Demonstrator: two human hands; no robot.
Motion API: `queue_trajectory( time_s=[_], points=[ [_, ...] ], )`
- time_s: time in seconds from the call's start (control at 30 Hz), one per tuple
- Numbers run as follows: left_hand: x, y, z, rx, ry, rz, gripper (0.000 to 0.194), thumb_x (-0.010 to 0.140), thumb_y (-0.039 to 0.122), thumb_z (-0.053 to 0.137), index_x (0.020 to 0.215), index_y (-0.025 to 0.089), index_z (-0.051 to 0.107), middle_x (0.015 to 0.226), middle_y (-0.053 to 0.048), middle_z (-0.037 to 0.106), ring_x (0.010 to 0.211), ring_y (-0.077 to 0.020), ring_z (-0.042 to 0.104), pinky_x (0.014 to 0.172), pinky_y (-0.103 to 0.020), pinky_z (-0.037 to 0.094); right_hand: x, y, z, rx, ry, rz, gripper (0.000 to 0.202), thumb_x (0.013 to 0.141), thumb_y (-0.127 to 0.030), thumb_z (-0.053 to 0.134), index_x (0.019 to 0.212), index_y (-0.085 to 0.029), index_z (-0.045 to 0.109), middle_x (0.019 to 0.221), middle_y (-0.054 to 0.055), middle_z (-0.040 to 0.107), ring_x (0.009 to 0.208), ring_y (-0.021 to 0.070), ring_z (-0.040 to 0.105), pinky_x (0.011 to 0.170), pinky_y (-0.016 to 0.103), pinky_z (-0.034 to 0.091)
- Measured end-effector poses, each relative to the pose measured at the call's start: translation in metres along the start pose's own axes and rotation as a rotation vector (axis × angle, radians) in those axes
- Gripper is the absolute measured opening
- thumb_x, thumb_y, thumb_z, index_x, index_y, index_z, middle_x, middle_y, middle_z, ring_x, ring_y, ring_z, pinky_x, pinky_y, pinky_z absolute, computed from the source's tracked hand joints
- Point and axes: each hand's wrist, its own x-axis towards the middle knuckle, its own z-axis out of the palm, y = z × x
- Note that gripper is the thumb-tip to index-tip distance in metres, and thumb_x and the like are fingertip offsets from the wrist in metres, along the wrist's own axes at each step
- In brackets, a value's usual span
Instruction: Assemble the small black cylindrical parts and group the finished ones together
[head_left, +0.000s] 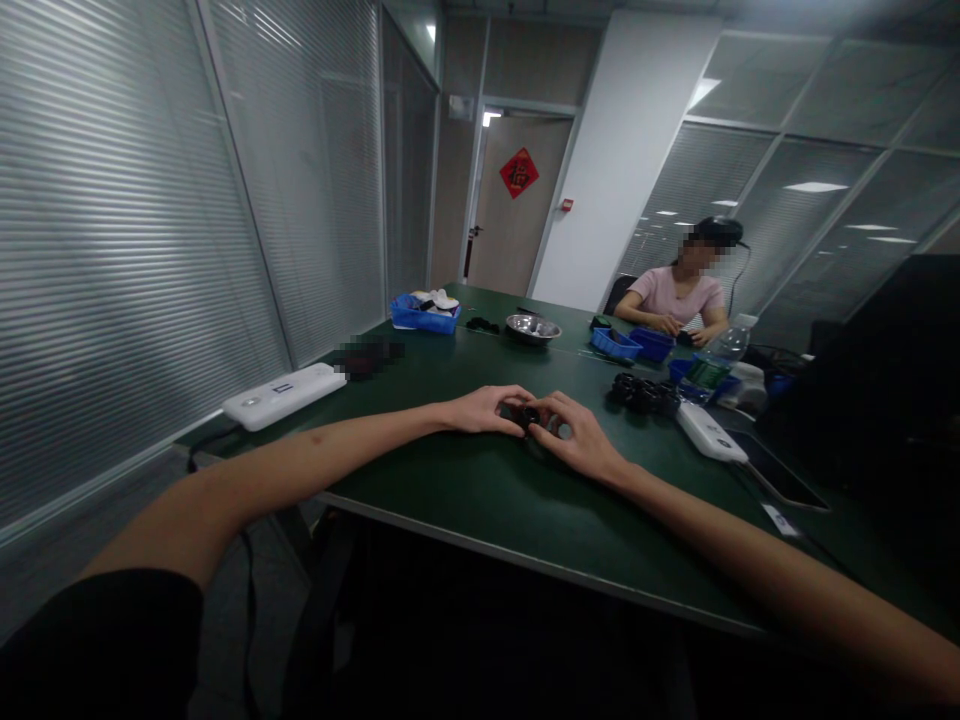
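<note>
Over the green table (442, 490), both hands meet around a small black round part (530, 416). My left hand (489, 409) curls in from the left, with thumb and fingers closed on the part's left side. From the right, my right hand (577, 437) pinches the same part between thumb and fingertips. Its details are dark and partly covered by fingers. To the right of my right hand lies a cluster of black round parts (643, 393). Farther back stands a shiny metal bowl (533, 331) with small things in it.
A blue basket (425, 318) filled with items stands at the far left, with a white power bank (285, 396) nearer. Rightward are another white power bank (711, 433), a tablet (780, 470), a plastic bottle (716, 360) and blue trays (616, 346). Across the table sits another person (686, 295).
</note>
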Motion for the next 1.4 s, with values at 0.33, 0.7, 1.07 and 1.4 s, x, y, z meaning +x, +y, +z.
queue_trajectory(
  time_s=[0.33, 0.7, 1.07, 1.4],
  points=[
    [0.003, -0.005, 0.003, -0.182, 0.023, -0.032, 0.064, 0.074, 0.021, 0.085, 0.131, 0.017, 0.058, 0.135, -0.014, 0.062, 0.120, -0.0259, 0.062, 0.093, -0.038, 0.051, 0.000, -0.001, -0.003, 0.007, -0.058, -0.028, 0.038, 0.100, -0.033, 0.055, 0.136, -0.025, 0.063, 0.111, 0.008, 0.059, 0.096, 0.0237, 0.061, 0.085, 0.039, 0.052],
    [0.006, -0.010, 0.002, -0.427, -0.029, -0.091, 0.068, 0.068, 0.009, 0.084, 0.129, 0.015, 0.055, 0.132, -0.016, 0.063, 0.122, -0.0253, 0.063, 0.104, -0.046, 0.051, -0.001, -0.003, -0.003, 0.061, -0.046, -0.045, 0.035, 0.101, -0.033, 0.055, 0.135, -0.024, 0.061, 0.109, 0.008, 0.060, 0.091, 0.0224, 0.060, 0.083, 0.039, 0.051],
    [0.005, -0.006, 0.001, -0.446, -0.067, -0.145, 0.058, 0.071, 0.014, 0.085, 0.122, 0.015, 0.059, 0.131, -0.014, 0.066, 0.119, -0.0228, 0.065, 0.106, -0.046, 0.048, 0.001, -0.001, -0.001, 0.039, 0.004, 0.005, 0.034, 0.098, -0.043, 0.063, 0.126, -0.025, 0.068, 0.103, 0.008, 0.062, 0.089, 0.0223, 0.061, 0.077, 0.037, 0.054],
    [0.008, -0.010, 0.000, -0.333, -0.044, -0.083, 0.057, 0.069, 0.016, 0.086, 0.119, 0.015, 0.060, 0.129, -0.012, 0.067, 0.120, -0.0230, 0.064, 0.109, -0.046, 0.043, 0.000, -0.002, -0.001, 0.061, 0.015, -0.022, 0.035, 0.099, -0.036, 0.061, 0.132, -0.024, 0.062, 0.106, 0.007, 0.064, 0.090, 0.0226, 0.063, 0.076, 0.037, 0.053]
  ],
)
